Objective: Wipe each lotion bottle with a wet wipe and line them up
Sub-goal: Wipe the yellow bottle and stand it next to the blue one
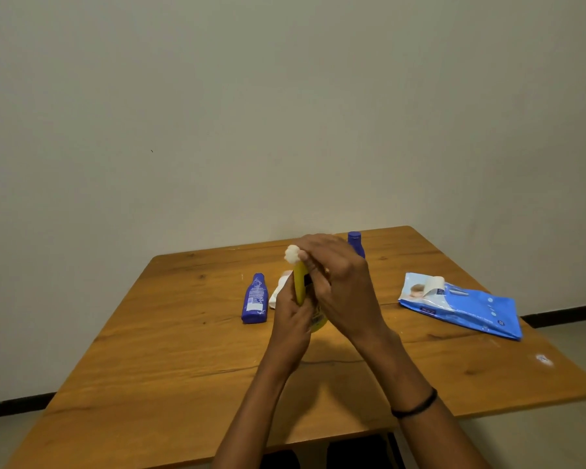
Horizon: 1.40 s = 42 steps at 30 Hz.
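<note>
Wiping the yellow lotion bottle (pixel 299 286) above the table (pixel 183 350).
The left hand (pixel 291 313) has its grip wrapped round the bottle's lower body. The right hand (pixel 339 282) has its grip pinching a bunched wet wipe (pixel 292 254) at the top end. A lying blue bottle (pixel 255 299) is just left, a standing blue bottle (pixel 355 242) behind, and the wipes pack (pixel 460 304) well right.

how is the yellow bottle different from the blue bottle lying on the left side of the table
The yellow bottle is held tilted in the left hand; the blue bottle lies flat on the table. The right hand holds a white wipe on the yellow bottle's top; no hand is on the blue bottle. The blue bottle shows white print; the yellow bottle's label is mostly hidden. Both are slim plastic bottles.
</note>
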Available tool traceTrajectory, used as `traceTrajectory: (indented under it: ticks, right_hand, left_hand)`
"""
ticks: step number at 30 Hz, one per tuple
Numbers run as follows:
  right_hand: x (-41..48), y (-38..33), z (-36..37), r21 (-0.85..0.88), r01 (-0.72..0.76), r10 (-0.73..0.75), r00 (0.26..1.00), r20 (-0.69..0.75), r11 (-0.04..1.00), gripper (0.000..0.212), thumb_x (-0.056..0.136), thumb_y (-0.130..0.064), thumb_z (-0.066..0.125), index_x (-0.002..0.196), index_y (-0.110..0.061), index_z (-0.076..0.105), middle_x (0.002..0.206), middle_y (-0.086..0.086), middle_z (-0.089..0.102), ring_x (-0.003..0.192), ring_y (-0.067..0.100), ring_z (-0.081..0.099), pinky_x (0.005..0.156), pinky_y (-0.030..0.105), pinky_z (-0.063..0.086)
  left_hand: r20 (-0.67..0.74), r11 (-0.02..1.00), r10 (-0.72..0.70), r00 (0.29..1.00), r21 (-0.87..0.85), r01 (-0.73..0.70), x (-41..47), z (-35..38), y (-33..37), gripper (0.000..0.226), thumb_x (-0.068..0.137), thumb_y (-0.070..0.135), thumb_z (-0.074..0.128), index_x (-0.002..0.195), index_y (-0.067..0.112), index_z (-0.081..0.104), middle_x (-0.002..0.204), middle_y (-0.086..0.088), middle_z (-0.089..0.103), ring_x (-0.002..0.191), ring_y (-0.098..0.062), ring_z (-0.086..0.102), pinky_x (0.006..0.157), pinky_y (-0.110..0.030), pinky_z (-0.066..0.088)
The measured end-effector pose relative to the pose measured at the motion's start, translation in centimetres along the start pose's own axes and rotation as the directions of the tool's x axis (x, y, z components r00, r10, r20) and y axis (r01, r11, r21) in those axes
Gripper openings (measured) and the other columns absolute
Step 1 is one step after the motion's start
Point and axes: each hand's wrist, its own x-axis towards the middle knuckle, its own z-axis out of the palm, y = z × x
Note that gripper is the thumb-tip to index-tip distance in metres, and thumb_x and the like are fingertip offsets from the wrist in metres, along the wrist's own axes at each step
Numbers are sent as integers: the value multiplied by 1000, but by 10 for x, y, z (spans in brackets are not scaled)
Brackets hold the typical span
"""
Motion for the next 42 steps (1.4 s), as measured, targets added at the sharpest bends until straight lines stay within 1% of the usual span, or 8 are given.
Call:
traceTrajectory:
  ticks: [3, 9, 18, 21, 26, 29, 36, 42]
  right_hand:
    - [-1, 10, -5, 13, -97, 98, 994, -44, 995, 24, 95, -15, 60, 116, -9, 68, 113, 5, 69, 108, 14, 61, 94, 34, 52]
    - [-5, 2, 4, 53, 7, -5, 999, -33, 999, 23, 92, -11, 61, 114, -10, 68, 113, 4, 69, 111, 12, 60, 98, 34, 50]
    - [-5, 23, -5, 51, -15, 18, 998, -55, 999, 25, 92, -12, 64, 116, -12, 68, 113, 2, 69, 108, 10, 61, 91, 29, 53]
    - [-5, 12, 3, 96, 16, -10, 998, -69, 995, 24, 91, -7, 63, 113, -11, 69, 111, 2, 69, 107, 8, 61, 92, 25, 51]
    - [-4, 5, 6, 42, 108, -109, 994, 15, 993, 34, 83, 4, 61, 113, -9, 68, 113, 4, 69, 113, 13, 59, 104, 22, 41]
    - [-7, 9, 5, 90, 46, -42, 998, -47, 995, 27, 90, -5, 61, 115, -11, 68, 113, 3, 70, 111, 11, 61, 98, 33, 50]
    - [-9, 11, 4, 216, -210, 260, 936, -238, 954, 23, 94, -20, 62, 116, -15, 68, 105, -9, 70, 92, -10, 62, 72, 5, 48]
    - [-10, -6, 13, 562, -328, 496, 851, -174, 760, 27, 91, -21, 65, 117, -19, 68, 108, -9, 72, 99, 4, 68, 73, 19, 57]
  left_hand:
    - [-6, 999, 8, 1000, 31, -8, 0, -2, 1, 27, 91, 53, 57, 118, 55, 57, 119, 13, 68, 115, -11, 65, 87, -27, 58]
    - [8, 1000, -22, 1000, -4, 22, 1, 0, -6, 34, 102, 21, 54, 126, 45, 54, 121, 6, 69, 116, -14, 66, 88, -32, 59]
    - [36, 998, 14, 999, 65, -17, 1, -6, 0, 30, 96, 41, 55, 109, 68, 56, 113, 25, 68, 108, -2, 67, 78, -17, 57]
    - [36, 999, -12, 999, 53, 10, 1, -4, -3, 37, 101, 28, 56, 117, 61, 56, 117, 18, 68, 112, -4, 66, 86, -24, 59]
    - [-9, 998, -65, 998, 23, 65, -2, 0, -6, 28, 100, 24, 56, 120, 42, 49, 113, 15, 68, 107, 2, 66, 76, -20, 57]
    - [22, 997, -77, 997, 23, 77, -3, 0, -6, 38, 102, 19, 55, 125, 48, 50, 121, 12, 67, 115, -7, 65, 88, -29, 59]
    - [38, 999, 40, 998, 11, -40, -2, -1, 7, 28, 95, 47, 56, 121, 56, 55, 117, 16, 68, 114, -12, 66, 79, -20, 56]
    - [-29, 993, 8, 1000, -119, -12, 5, -2, 2, 58, 93, 52, 56, 146, 40, 36, 130, 2, 66, 115, -23, 68, 82, -36, 60]
